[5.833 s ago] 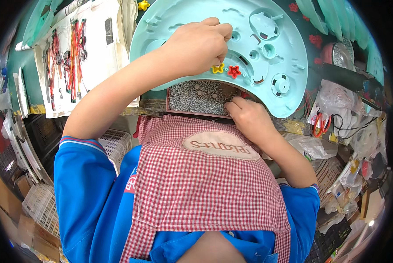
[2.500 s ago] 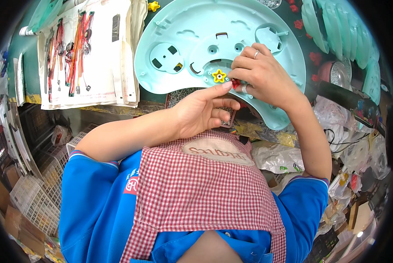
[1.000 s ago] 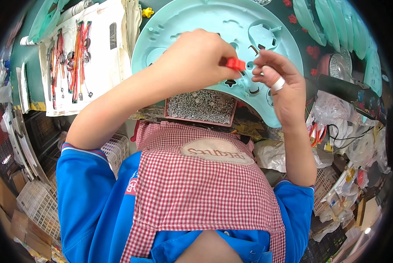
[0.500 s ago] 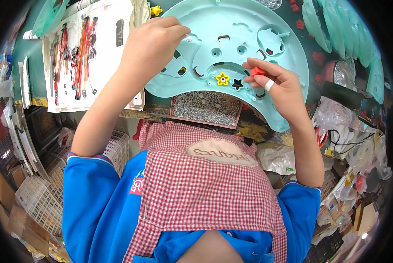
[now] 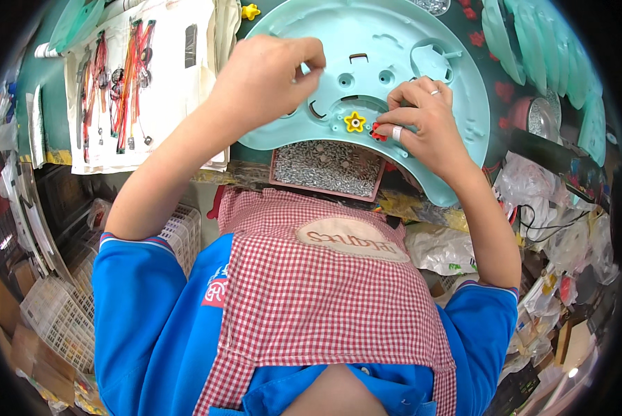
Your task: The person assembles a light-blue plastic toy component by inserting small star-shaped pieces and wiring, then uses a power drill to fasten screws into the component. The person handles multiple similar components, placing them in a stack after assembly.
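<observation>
A pale turquoise curved plastic shell (image 5: 366,35) lies hollow side up before me. My right hand (image 5: 425,125), a white band around one finger, pinches a red star-shaped piece (image 5: 378,132) at the star-shaped hole in the shell's near edge. Fingers partly cover that piece. Just left of it, a yellow star piece (image 5: 354,122) sits in the shell. My left hand (image 5: 273,76) hovers over the shell's left part with thumb and forefinger pinched. A tiny pale thing shows at its fingertips, too small to name.
A box of small metal screws (image 5: 325,170) stands at the table's near edge. Wires with small parts (image 5: 127,83) lie on white sheets at left. More turquoise shells (image 5: 543,55) are stacked at right, near loose red pieces (image 5: 476,38). Another yellow star (image 5: 250,12) lies behind.
My right hand has brought the red star down and left onto the star-shaped hole. My left hand has moved right and slightly nearer, over the shell.
</observation>
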The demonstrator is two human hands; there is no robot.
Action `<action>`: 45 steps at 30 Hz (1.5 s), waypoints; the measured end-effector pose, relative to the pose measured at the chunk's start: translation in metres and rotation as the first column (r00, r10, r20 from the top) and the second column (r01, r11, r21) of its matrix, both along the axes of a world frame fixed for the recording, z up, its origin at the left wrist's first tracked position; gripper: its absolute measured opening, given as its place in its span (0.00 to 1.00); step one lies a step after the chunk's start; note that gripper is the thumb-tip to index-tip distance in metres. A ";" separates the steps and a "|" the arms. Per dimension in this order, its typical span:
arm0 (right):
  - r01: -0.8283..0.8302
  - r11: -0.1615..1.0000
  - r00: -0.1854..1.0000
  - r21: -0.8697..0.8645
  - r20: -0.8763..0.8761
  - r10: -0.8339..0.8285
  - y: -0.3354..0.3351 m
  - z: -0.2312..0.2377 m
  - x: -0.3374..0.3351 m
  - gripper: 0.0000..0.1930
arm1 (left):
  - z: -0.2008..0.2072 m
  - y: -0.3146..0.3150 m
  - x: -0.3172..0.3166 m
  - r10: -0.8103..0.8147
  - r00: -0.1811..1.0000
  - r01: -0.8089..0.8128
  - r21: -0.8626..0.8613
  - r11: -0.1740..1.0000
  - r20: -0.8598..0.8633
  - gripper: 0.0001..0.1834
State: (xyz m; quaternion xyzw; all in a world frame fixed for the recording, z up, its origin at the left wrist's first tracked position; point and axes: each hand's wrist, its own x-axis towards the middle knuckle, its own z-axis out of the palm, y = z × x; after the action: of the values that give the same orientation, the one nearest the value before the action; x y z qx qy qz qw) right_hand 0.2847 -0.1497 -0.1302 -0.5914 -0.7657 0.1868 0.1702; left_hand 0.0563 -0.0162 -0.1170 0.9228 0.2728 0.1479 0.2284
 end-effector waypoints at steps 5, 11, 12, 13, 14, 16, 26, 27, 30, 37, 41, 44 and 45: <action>0.035 0.997 0.996 0.072 0.081 -0.041 -0.002 0.006 -0.006 0.04 | -0.003 -0.019 -0.001 0.076 0.985 -0.004 -0.416 0.910 0.156 0.04; 0.005 0.995 0.999 0.104 0.053 -0.011 -0.001 0.005 -0.002 0.11 | -0.002 -0.027 0.000 0.115 0.975 0.020 -0.596 0.803 0.188 0.07; 0.016 0.989 1.000 0.147 -0.001 -0.016 -0.001 0.007 -0.001 0.12 | 0.001 -0.029 0.000 0.132 0.971 0.033 -0.661 0.750 0.197 0.07; 0.022 0.981 0.998 0.194 -0.066 -0.009 0.001 0.008 -0.004 0.14 | 0.005 -0.031 -0.002 0.156 0.968 0.034 -0.718 0.696 0.197 0.07; 0.010 0.983 0.980 0.184 -0.196 0.027 0.003 0.021 -0.007 0.14 | 0.009 -0.034 0.000 0.222 0.952 0.056 -0.835 0.548 0.210 0.06; -0.029 0.981 0.960 0.192 -0.269 0.081 0.003 0.031 -0.021 0.13 | 0.018 -0.041 0.005 0.305 0.935 0.082 -0.946 0.315 0.183 0.06; 0.166 0.969 0.812 0.183 -0.582 -0.029 0.017 0.040 -0.068 0.11 | 0.021 -0.051 -0.013 0.621 0.743 0.176 -0.968 0.179 0.250 0.07; 0.174 0.957 0.815 0.231 -0.579 -0.009 0.020 0.036 -0.068 0.11 | 0.021 -0.053 -0.014 0.626 0.744 0.194 -0.972 0.130 0.232 0.07; 0.150 0.969 0.798 0.199 -0.602 0.000 0.026 0.040 -0.069 0.09 | 0.018 -0.054 -0.029 0.535 0.753 0.213 -0.911 0.353 0.383 0.09; 0.280 0.952 0.813 0.120 -0.557 -0.168 0.013 0.041 -0.044 0.07 | -0.013 0.026 -0.169 0.766 0.641 -0.663 0.468 0.584 -0.048 0.06; 0.239 0.964 0.835 0.115 -0.531 -0.143 0.017 0.037 -0.041 0.07 | -0.026 0.029 -0.184 0.810 0.551 -0.748 0.311 0.586 -0.202 0.08; 0.269 0.958 0.817 0.098 -0.551 -0.172 0.014 0.034 -0.035 0.07 | 0.001 0.027 -0.188 0.849 0.513 -0.857 0.021 0.515 0.122 0.08; 0.255 0.962 0.825 0.099 -0.542 -0.163 0.013 0.034 -0.032 0.07 | 0.009 0.025 -0.187 0.846 0.459 -0.853 -0.131 0.505 0.272 0.07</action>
State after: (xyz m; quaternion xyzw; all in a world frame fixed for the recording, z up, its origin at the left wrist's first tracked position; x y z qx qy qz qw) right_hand 0.2530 -0.1365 -0.0961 -0.5810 -0.6325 0.2576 0.4427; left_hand -0.1303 0.0091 -0.1076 0.6326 0.6553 0.3838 0.1519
